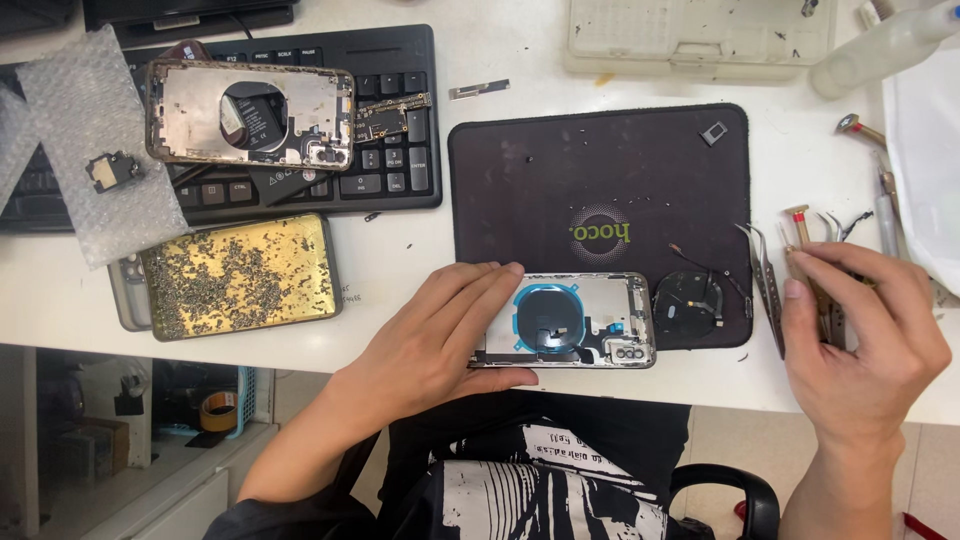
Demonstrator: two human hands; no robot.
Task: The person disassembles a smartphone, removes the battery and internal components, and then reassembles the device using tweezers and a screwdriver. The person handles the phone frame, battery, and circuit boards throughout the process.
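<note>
here, item list. your left hand (440,335): flat, fingers spread, pressing the open phone shell (575,320) at the front edge of the dark mat (600,170); not gripping. shell looks thin, stiff, light, w/ exposed coil and camera parts, prob. fragile inside, so hold by the metal side rails. your right hand (865,335): fingers curled round small tools (815,290) off the mat's right edge; tweezers (765,280) just beside. round black part (690,300) touching shell's right end. also: second phone frame (250,115) on keyboard (390,110), gold tray of screws (235,275), bubble wrap (85,150).
</note>
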